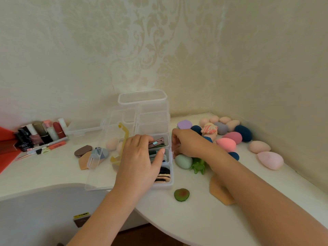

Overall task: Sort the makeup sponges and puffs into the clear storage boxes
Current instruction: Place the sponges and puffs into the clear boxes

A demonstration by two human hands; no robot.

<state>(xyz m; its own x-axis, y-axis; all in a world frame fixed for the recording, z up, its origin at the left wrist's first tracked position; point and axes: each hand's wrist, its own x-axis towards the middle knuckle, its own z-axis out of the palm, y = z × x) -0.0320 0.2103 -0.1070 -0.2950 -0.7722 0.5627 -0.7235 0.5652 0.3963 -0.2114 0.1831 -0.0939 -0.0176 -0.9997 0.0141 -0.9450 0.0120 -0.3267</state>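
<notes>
A clear compartmented storage box (169, 181) lies open on the white table, its right column packed with flat puffs (162, 174) standing on edge. My left hand (140, 157) reaches into that column, fingers and thumb pinching the puffs near the back. My right hand (186, 142) rests curled against the box's right wall; whether it holds anything is hidden. Egg-shaped sponges (229, 137) in pink, navy, grey and peach lie to the right. A mint sponge (183, 161) and a green leaf-shaped piece (198, 167) sit under my right wrist.
Another clear box (142, 96) stands stacked behind. Flat puffs (83, 150) and the box's latch flap (95, 158) lie to the left, near a row of cosmetics bottles (42, 133). An avocado puff (181, 194) and a tan puff (220, 192) lie near the front edge.
</notes>
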